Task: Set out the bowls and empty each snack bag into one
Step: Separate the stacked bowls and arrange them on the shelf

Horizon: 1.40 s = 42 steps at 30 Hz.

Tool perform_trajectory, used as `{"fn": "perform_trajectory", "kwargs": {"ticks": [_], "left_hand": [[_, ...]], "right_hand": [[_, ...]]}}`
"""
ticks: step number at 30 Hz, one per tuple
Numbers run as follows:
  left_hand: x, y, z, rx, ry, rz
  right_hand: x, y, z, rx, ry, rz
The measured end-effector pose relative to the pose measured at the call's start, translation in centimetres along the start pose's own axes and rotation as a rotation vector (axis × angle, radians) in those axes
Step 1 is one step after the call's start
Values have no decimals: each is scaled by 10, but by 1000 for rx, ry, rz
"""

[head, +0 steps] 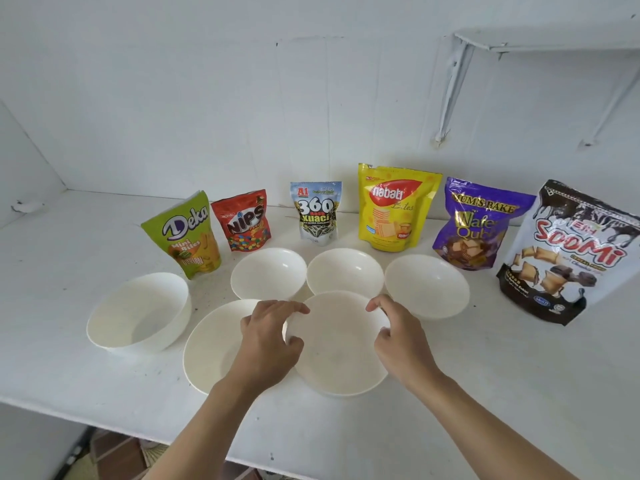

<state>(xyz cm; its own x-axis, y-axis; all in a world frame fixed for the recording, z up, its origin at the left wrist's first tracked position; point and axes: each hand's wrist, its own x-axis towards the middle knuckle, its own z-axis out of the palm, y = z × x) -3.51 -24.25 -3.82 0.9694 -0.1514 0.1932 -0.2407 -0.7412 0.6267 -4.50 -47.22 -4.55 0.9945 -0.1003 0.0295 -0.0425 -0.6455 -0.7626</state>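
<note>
Several white bowls sit on the white counter. My left hand [268, 336] and my right hand [394, 337] grip opposite rims of the near middle bowl [341, 355]. A wide bowl [211, 344] lies partly under my left hand, and a deep bowl [138, 311] stands at the left. Three bowls form a row behind: left [268, 273], middle [344, 270] and right [427, 285]. Behind them stand several snack bags: green Deka [187, 233], red Nips [244, 221], 360 Kuaci [317, 213], yellow Nabati [396, 209], purple Wafer Qube [476, 225] and white-brown Soomi [568, 252].
The white counter [485, 375] ends at a front edge near my forearms, with floor below at the lower left. A white wall rises behind the bags. A white shelf bracket [450, 88] hangs on the wall at the upper right.
</note>
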Motion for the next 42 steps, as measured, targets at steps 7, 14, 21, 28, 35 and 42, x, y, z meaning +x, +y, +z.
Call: {"fn": "perform_trajectory", "kwargs": {"ticks": [7,14,21,28,35,42], "left_hand": [[-3,-10,15,118,-45,9],[12,-9,-17,3,49,-41],[25,-36,-99,-107,402,-152],[7,-104,-161,-71,545,-333],[-8,-176,-180,41,434,-573],[-9,-220,-174,37,298,-638]], "right_hand": [[-6,3,2,-48,-44,50],[17,-30,4,-168,102,-174],[56,-100,38,21,58,-380],[77,-167,108,150,-99,-452],[95,-206,185,96,-284,-441],[113,-216,235,-108,-485,-397]]}}
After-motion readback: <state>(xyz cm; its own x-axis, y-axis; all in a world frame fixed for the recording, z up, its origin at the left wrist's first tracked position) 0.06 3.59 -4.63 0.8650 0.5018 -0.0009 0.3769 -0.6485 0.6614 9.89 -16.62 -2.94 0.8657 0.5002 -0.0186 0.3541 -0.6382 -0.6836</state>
